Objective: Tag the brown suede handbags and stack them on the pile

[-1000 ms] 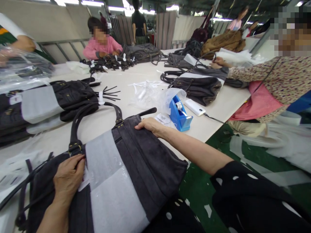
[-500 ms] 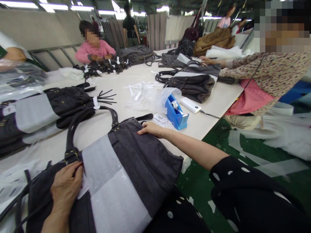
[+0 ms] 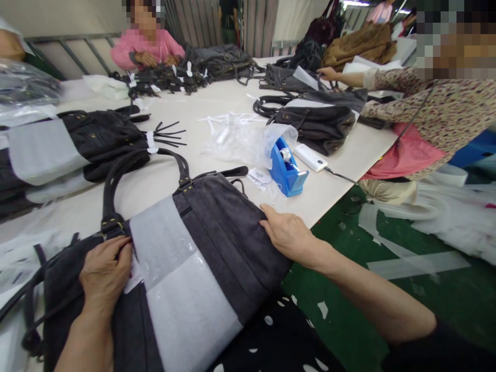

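A dark grey suede handbag (image 3: 228,232) lies flat in front of me, wrapped round its middle by a band of white foam sheet (image 3: 176,279). My left hand (image 3: 104,271) rests on the bag's left part, fingertips at the foam band's edge beside the handle ring, fingers bent but gripping nothing I can see. My right hand (image 3: 289,232) lies flat on the bag's right side near the table edge, fingers stretched out. The bag's handles (image 3: 116,181) arch away from me over the table.
A blue tape dispenser (image 3: 287,173), a white power bank (image 3: 310,157) and clear plastic bags (image 3: 240,142) lie beyond the bag. More wrapped dark bags (image 3: 77,144) lie at left. Other people work at the table's far and right sides. The green floor (image 3: 387,248) is at right.
My right hand has slid from the bag's far top edge back toward me along its right side. The view has tilted down. My left hand has stayed at the foam band's edge.
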`<state>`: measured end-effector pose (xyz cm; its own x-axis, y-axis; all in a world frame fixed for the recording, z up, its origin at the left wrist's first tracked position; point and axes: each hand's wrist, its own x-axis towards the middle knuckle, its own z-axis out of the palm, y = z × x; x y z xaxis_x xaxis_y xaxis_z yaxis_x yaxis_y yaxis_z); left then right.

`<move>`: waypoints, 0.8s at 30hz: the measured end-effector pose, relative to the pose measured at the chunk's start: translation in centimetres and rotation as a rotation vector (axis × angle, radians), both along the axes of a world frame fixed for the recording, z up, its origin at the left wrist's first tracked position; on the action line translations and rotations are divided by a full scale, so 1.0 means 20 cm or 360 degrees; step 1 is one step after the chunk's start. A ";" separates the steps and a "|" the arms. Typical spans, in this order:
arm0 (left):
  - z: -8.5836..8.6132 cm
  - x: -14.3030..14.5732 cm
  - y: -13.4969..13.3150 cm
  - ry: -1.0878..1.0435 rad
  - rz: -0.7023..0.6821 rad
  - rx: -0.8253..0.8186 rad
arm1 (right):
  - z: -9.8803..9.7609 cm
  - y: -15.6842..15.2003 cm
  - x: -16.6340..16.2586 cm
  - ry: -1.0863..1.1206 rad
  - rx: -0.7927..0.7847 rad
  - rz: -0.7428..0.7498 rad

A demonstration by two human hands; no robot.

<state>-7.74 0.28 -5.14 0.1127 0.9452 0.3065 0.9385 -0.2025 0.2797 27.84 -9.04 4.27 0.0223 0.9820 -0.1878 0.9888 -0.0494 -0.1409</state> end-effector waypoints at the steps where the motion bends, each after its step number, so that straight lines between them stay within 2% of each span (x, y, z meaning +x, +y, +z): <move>1: -0.01 -0.01 0.00 -0.0007 0.0000 -0.0001 | -0.04 -0.01 0.02 -0.0011 0.0004 -0.0014; 8: -0.10 -0.07 0.05 -0.0034 0.0025 0.0205 | -0.41 0.01 0.06 -0.0073 -0.0001 -0.0091; 10: -0.11 -0.08 0.06 -0.0025 0.0020 0.0213 | -0.46 0.00 0.07 -0.0131 0.0109 -0.0055; 12: -0.12 -0.08 0.06 -0.0025 0.0010 0.0209 | -0.47 -0.01 0.07 -0.0209 0.0302 0.0014; 15: -0.12 -0.08 0.05 -0.0040 -0.0012 0.0218 | -0.38 0.00 0.06 -0.0346 0.0579 0.0274; 18: -0.12 -0.08 0.04 -0.0045 -0.0015 0.0225 | -0.18 0.05 -0.05 -0.0370 0.0645 0.0614; 21: -0.11 -0.07 0.04 -0.0076 -0.0001 0.0204 | 0.03 0.13 -0.22 -0.0251 0.0670 0.0791; 23: -0.11 -0.07 0.03 -0.0108 0.0002 0.0192 | 0.07 0.20 -0.31 -0.0162 0.0728 0.0822; 24: -0.10 -0.07 0.03 -0.0123 -0.0004 0.0189 | 0.04 0.23 -0.33 -0.0131 0.0758 0.0803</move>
<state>-9.04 0.92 -7.24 0.0868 0.9014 0.4242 0.9146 -0.2409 0.3247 21.16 -4.54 5.15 -0.4626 0.8510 0.2487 0.8830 0.4673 0.0434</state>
